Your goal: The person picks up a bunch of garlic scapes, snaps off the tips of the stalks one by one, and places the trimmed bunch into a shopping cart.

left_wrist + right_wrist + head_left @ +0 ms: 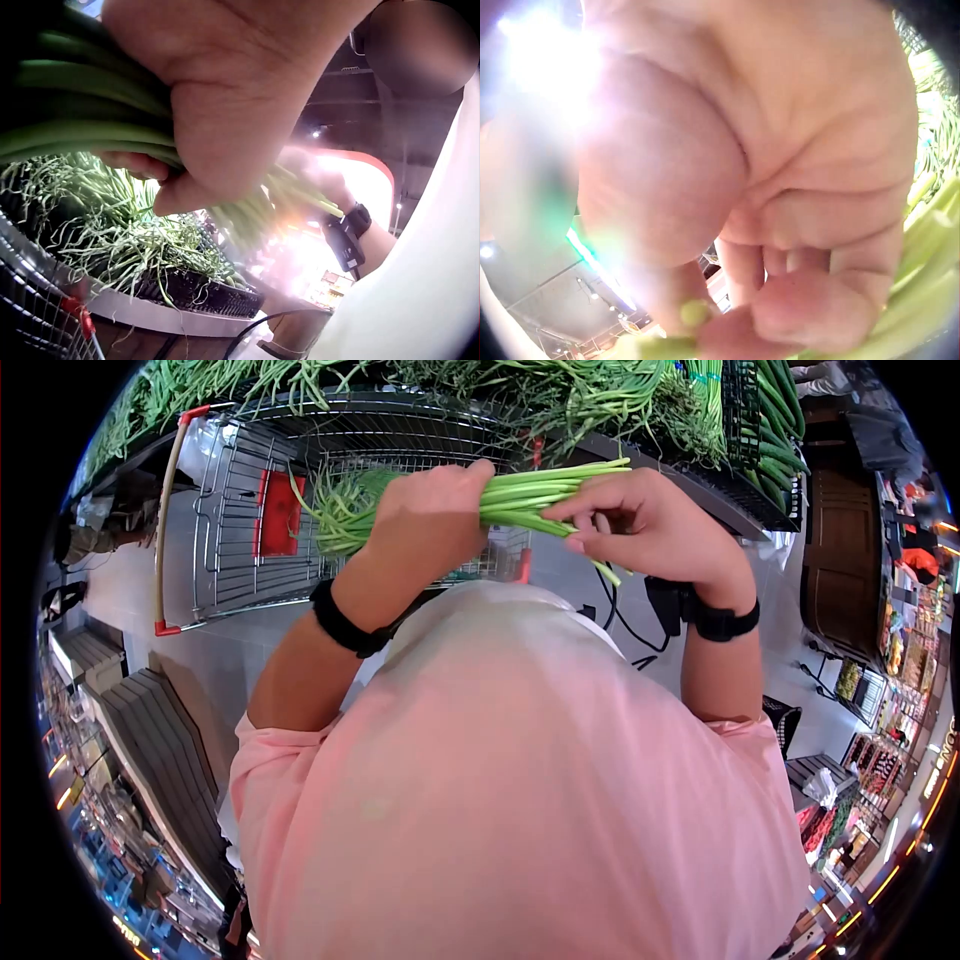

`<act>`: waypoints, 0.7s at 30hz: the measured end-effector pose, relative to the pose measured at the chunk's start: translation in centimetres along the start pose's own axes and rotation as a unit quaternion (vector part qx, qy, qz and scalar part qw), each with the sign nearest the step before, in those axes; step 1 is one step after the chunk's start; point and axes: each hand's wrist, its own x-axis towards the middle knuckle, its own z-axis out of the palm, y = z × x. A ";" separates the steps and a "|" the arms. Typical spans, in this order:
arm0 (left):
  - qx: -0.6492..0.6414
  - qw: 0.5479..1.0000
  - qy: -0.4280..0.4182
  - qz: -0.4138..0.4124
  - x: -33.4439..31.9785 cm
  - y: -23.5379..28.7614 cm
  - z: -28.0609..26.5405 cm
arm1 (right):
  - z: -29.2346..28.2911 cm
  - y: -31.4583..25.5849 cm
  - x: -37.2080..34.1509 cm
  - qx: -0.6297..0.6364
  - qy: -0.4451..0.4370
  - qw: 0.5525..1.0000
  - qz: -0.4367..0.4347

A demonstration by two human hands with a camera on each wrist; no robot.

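Observation:
My left hand (430,510) grips a bunch of long green stalks (520,500) around its middle, over the shopping cart. The pale cut ends point right; thin, tangled green tips (345,520) hang out on the left. In the left wrist view the thick green stems (82,105) pass under the palm, with the thumb wrapped across them. At the cut ends, my right hand (640,525) pinches a stalk between thumb and bent fingers. The right wrist view shows its curled fingers (817,307) beside a stalk end (694,312). One loose stalk end (607,573) droops below the others.
A wire shopping cart (225,530) with red corners stands in front of me. Behind it runs a produce shelf heaped with green stalks (590,400), and cucumber-like vegetables (775,460) lie in a black crate at right. A black cable (625,625) hangs near my right wrist.

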 end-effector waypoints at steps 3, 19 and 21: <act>-0.016 0.999 0.032 0.019 -0.7 -1.7 -0.9 | 1.3 -0.4 0.6 -0.003 0.032 0.999 -0.010; -0.042 0.997 0.050 0.036 -2.9 -9.8 -7.2 | 8.3 -7.4 6.5 -0.023 0.160 0.983 -0.084; -0.053 0.996 0.050 0.053 -2.8 -10.8 -7.6 | 8.9 -9.0 7.5 -0.115 0.158 0.974 -0.112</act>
